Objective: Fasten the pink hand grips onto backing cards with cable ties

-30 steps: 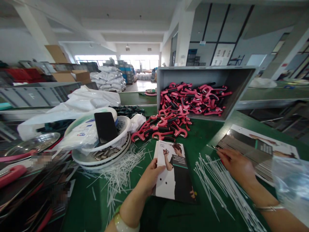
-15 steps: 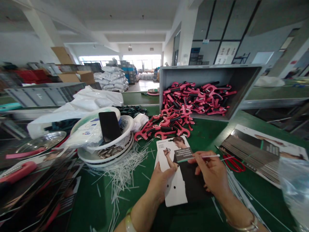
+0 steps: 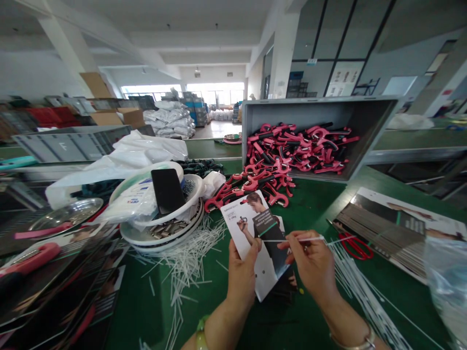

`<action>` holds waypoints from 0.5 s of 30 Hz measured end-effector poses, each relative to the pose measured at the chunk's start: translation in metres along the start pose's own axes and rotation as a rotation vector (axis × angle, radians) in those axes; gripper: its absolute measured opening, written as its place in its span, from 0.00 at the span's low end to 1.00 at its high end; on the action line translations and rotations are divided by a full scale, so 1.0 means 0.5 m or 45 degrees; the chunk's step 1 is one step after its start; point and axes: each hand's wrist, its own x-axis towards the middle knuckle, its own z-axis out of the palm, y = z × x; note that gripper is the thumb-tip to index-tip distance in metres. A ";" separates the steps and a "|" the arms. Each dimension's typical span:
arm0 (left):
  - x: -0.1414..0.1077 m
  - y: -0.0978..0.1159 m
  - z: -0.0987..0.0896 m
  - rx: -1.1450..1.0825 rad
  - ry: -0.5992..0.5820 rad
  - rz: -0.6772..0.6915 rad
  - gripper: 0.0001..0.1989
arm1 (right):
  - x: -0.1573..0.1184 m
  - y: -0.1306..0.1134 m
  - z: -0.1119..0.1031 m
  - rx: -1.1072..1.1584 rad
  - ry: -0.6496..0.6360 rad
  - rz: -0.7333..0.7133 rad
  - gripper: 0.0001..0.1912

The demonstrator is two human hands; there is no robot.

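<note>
My left hand is closed on the edge of a printed backing card, tilted above the green table. The card reads "adjustable grip strengthener" and has small holes punched in it. Between the pinched fingers of my right hand is a thin white cable tie, its tip at the card's face close to my left thumb. Beneath the held card more cards lie partly hidden. Just beyond is a heap of pink and black hand grips.
A grey crate on its side spills more grips. White cable ties and red-handled scissors lie right, beside stacked cards. At left are a phone on white bowls, scattered tie offcuts and packed cards.
The card has been lifted off the ones below and turned counterclockwise. My right hand has shifted slightly left, bringing the cable tie across to the card.
</note>
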 end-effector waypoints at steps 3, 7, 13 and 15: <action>-0.005 -0.008 -0.003 -0.004 0.001 0.031 0.35 | -0.007 0.000 0.013 0.039 0.012 0.111 0.14; -0.009 -0.021 -0.014 0.076 -0.030 -0.074 0.37 | -0.021 0.017 0.036 0.184 0.016 0.242 0.15; -0.017 -0.021 -0.013 0.153 -0.155 -0.274 0.39 | -0.036 0.049 0.054 0.217 0.003 0.335 0.15; -0.016 -0.019 -0.012 0.111 -0.191 -0.297 0.37 | -0.041 0.053 0.046 0.098 -0.062 0.259 0.14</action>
